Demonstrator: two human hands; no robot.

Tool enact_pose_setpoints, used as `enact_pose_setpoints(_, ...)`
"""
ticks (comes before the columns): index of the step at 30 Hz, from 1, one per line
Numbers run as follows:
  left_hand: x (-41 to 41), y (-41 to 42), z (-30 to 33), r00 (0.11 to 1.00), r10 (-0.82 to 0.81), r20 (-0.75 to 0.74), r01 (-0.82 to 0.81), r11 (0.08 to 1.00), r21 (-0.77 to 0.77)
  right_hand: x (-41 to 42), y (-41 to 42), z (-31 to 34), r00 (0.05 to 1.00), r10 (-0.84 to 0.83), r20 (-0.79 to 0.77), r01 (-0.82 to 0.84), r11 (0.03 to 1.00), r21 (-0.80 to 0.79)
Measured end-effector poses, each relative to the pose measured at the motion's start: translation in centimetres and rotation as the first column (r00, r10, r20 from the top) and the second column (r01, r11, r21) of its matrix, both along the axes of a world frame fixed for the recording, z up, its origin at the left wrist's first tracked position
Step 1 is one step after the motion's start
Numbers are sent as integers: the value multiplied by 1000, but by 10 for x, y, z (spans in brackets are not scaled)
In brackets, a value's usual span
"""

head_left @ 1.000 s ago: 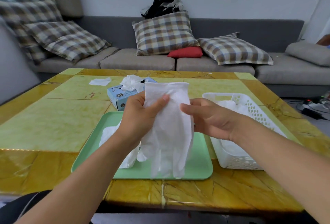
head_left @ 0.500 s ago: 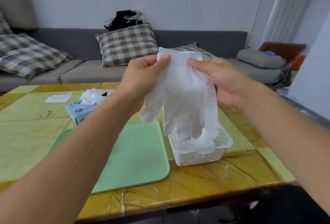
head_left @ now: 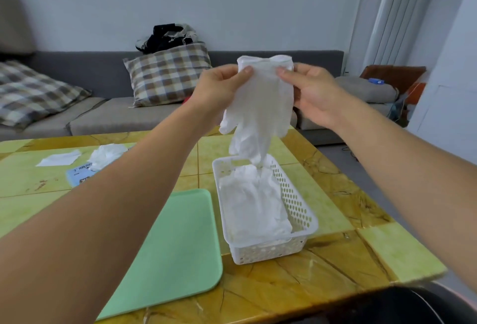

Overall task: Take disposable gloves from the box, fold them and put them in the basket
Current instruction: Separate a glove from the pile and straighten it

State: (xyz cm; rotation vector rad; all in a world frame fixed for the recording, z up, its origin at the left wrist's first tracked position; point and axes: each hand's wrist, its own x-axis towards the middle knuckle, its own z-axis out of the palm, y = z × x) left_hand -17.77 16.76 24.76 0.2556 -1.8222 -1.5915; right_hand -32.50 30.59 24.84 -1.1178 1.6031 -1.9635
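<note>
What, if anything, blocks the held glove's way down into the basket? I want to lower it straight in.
Nothing visible does. The glove, pinched at its cuff by the left hand and the right hand, hangs over the open basket, which already holds gloves.

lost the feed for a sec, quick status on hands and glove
Both hands, left and right, pinching glove at cuff. Glove hanging unfolded over basket, fingertips at its far rim. Basket already holds gloves. Nothing in the way.
</note>
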Motion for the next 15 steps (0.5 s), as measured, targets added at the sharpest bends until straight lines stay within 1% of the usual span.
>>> enact_pose_setpoints(1, -2, -5, -6, 1000, -20, 22, 21, 999, -40, -5, 1, -7, 999, -2, -46, 2, 1000, -2)
enact_pose_setpoints(3, -3, -17, -36, 991, -10, 135, 34, 983, -178, -13, 4, -38, 995, -3, -104, 7, 999, 41)
enact_pose_setpoints(5, 1, -25, -79, 959, 10, 284, 78, 951, -299, -13, 10, -84, 983, 28, -183, 3, 986, 165)
enact_pose_setpoints(6, 6, -24, -100, 945, 6, 327, 112, 934, -340, -12, 15, -105, 974, 60, -220, -6, 971, 238)
enact_pose_setpoints(8, 16, -20, -134, 926, -15, 378, 190, 883, -430, -8, 24, -136, 960, 115, -256, -19, 937, 349)
enact_pose_setpoints(10, 25, -15, -158, 903, -38, 428, 274, 818, -505, -2, 34, -153, 932, 179, -314, -32, 905, 424)
enact_pose_setpoints(12, 33, -8, -168, 875, -20, 484, 336, 745, -576, 8, 42, -157, 864, 270, -425, -11, 854, 521)
enact_pose_setpoints(15, 43, 3, -165, 814, 40, 579, 438, 612, -658, 23, 50, -157, 722, 411, -556, 64, 761, 646)
